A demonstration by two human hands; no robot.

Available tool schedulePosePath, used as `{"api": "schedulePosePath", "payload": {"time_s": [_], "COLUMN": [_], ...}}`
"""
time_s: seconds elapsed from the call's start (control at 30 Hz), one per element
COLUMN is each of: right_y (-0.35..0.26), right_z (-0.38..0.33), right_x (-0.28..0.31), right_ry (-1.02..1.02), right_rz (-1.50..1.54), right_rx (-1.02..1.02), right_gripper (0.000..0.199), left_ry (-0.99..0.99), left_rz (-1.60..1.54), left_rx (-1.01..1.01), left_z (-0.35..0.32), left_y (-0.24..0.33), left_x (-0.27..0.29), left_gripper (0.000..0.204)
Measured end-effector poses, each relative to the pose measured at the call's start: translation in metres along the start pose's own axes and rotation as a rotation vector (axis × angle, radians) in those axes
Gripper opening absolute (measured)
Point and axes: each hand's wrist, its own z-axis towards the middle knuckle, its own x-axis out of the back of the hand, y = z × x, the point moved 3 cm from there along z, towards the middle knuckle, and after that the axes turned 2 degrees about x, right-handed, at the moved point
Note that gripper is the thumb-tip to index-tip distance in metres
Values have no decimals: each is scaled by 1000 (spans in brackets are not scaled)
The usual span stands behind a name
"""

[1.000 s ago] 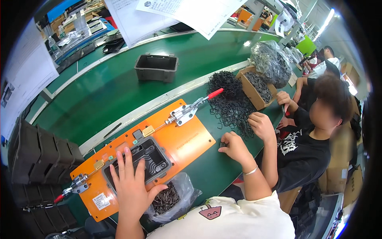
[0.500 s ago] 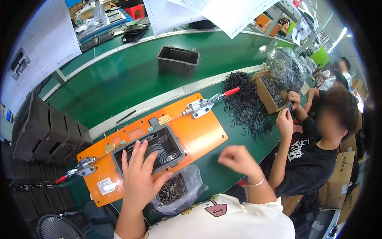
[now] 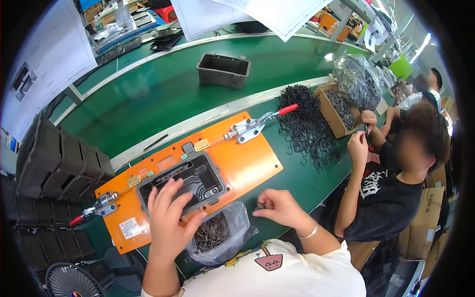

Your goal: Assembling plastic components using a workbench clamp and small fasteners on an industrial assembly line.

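A dark grey plastic box lies open side up in an orange fixture plate. My left hand rests over its near left rim, fingers spread, gripping nothing I can see. To the right of the box, above the green bench, my right hand pinches a small dark part between thumb and fingertips; its exact kind is too small to tell. Just below the box, a clear plastic bag holds many thin metal pins. Toggle clamps with red handles sit at the fixture's right and left.
Another dark grey box stands on the green belt. Black wire loops lie heaped at right beside a cardboard box of small parts. Dark boxes are stacked at left. A co-worker handles something small at right.
My right hand has moved left and closer to me, toward the box; a small dark part now shows in its fingertips. My left hand stays nearly in place over the box.
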Motion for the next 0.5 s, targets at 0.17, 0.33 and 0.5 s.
{"api": "schedulePosePath", "payload": {"time_s": [0.17, 0.33, 0.5], "right_y": [-49, -99, -116], "right_z": [-12, 10, 24], "right_x": [15, -8, -31], "right_ry": [-51, -134, -348], "right_rz": [498, 431, 828], "right_rx": [372, 691, 646], "right_gripper": [28, 18, 17], "left_ry": [-99, -70, 95], "left_rz": [-572, -905, -717], "left_rx": [-9, 117, -2], "left_z": [-3, -5, -16], "left_y": [32, 33, 22], "left_x": [-4, -5, 13], "left_gripper": [36, 27, 24]}}
